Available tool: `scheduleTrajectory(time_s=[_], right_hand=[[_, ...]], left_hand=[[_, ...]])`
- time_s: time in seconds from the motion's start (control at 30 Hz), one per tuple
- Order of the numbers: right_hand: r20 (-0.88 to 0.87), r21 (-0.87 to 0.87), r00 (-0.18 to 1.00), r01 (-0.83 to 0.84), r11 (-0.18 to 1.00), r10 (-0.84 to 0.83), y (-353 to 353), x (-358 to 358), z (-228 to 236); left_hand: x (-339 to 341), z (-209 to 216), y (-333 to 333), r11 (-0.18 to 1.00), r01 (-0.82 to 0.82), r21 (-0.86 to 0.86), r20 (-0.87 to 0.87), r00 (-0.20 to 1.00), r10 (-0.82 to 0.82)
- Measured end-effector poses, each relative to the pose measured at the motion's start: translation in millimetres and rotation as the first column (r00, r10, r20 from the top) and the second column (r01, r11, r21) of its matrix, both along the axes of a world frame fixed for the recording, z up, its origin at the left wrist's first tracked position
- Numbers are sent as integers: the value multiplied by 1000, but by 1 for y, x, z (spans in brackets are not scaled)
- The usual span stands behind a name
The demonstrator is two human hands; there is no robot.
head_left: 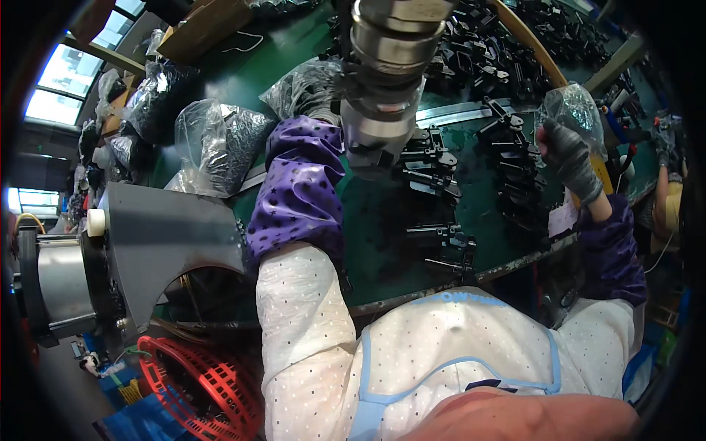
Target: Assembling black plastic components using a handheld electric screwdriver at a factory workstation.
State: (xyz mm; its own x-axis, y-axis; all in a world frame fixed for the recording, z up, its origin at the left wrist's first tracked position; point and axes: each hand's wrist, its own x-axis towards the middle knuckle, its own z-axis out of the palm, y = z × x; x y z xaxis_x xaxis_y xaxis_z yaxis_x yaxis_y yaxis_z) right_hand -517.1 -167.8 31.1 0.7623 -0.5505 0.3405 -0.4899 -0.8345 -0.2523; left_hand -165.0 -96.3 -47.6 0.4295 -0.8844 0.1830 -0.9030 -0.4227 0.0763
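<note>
My left hand (323, 112), in a grey glove, reaches far across the green table to a clear plastic bag (298, 82) of dark parts. Its fingers are hidden by the bag and the metal column (379, 103). My right hand (572, 162), also gloved in grey, is curled at the right side of the table, beside another clear plastic bag (577, 110). What lies within its fingers, if anything, does not show. Between my hands lie rows of black metal hinge-like parts with silver pins, one row (434, 169) near the column, another (511, 162) nearer my right hand.
A large heap of black parts (485, 59) covers the far side, beside a wooden strip (533, 44). Filled plastic bags (220, 147) stand at the left. A grey metal bracket with a motor (176, 242) juts in at left, above a red basket (206, 389). Another person's arm (665, 184) shows at far right.
</note>
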Motion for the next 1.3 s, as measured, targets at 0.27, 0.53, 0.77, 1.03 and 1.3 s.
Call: scheduleTrajectory(time_s=[0.27, 0.53, 0.77, 1.03, 1.3], right_hand=[[514, 665, 844, -506, 550, 155, -18, 142, 40], [774, 607, 632, -754, 250, 29, -61, 194, 9], [573, 763, 817, -560, 323, 65, -54, 143, 0], [363, 917, 931, -347, 198, -49, -47, 103, -14], [213, 893, 958, -271, 361, 190, -40, 111, -13]], left_hand=[[30, -22, 11, 985, -20, -171, -20, 1000, 17], [45, -15, 57, 964, 204, -171, -383, 888, -256], [27, 5, 112, 847, 528, -57, -251, 814, -524], [31, -11, 33, 983, 149, -103, -32, 988, -153], [25, -18, 25, 997, 34, 68, 178, 983, -45]])
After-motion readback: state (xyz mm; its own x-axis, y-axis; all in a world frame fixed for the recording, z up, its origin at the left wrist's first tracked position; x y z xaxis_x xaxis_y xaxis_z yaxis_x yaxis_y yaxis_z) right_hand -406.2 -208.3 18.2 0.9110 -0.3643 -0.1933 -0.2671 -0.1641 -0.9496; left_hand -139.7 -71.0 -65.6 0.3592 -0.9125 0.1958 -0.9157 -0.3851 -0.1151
